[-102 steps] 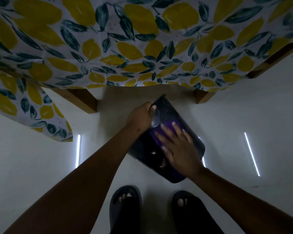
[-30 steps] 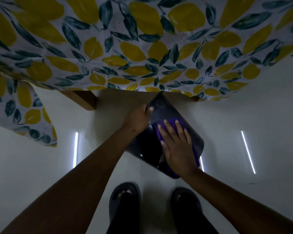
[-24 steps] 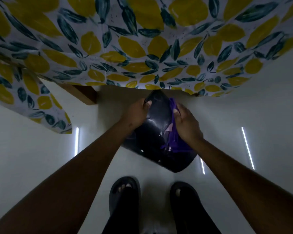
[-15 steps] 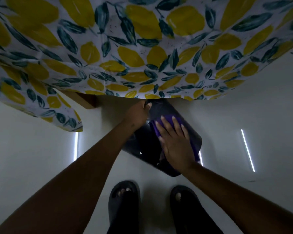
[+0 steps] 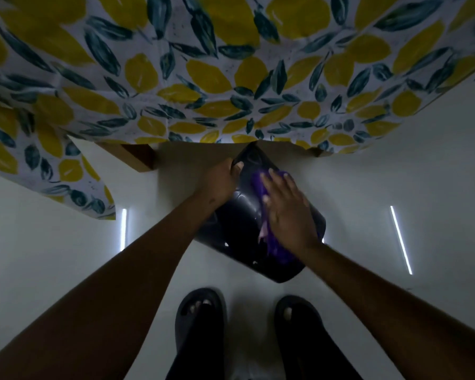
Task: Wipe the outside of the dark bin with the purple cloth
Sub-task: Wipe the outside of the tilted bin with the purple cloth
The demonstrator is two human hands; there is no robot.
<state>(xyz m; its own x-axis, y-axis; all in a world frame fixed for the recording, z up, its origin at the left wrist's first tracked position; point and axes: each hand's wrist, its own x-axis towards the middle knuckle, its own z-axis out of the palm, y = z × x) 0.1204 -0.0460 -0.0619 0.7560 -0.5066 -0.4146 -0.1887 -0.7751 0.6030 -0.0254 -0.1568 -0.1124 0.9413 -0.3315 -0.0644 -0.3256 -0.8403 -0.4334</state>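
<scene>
The dark glossy bin [image 5: 239, 226] is tipped on its side above the white floor, its mouth pointing away under the table. My left hand [image 5: 221, 181] grips the bin's rim at the far left, thumb inside. My right hand [image 5: 287, 212] lies flat, fingers spread, pressing the purple cloth [image 5: 258, 185] against the bin's upper outer wall. More of the cloth [image 5: 279, 250] shows below my palm; the rest is hidden under the hand.
A table with a lemon-and-leaf patterned tablecloth [image 5: 203, 78] hangs over the far side, with a wooden leg [image 5: 139, 157] to the left. My feet in dark sandals [image 5: 200, 314] stand just below the bin. Bright light strips reflect on the floor [image 5: 401, 239].
My right hand swept to the bin's far edge with the cloth bunched, then came back flat onto the upper wall. My left hand has kept its grip on the rim.
</scene>
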